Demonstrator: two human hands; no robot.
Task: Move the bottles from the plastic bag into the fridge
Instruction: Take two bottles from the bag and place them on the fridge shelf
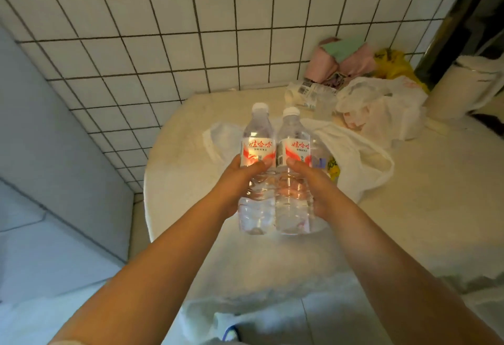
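Our left hand (pixel 240 181) grasps one clear water bottle (pixel 256 170); our right hand (pixel 313 183) grasps a second bottle (pixel 293 173). Both are upright, side by side and touching, held above the round table (pixel 191 181). Just behind them the white plastic bag (pixel 362 164) lies open on the tabletop. Farther back lie another bag (pixel 381 110) and a toppled bottle (pixel 311 94).

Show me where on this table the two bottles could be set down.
Bare table lies left of the near plastic bag, up to the tiled wall, and along the near edge below the bottles. The far right is crowded: crumpled bags, a lying bottle, a kettle.
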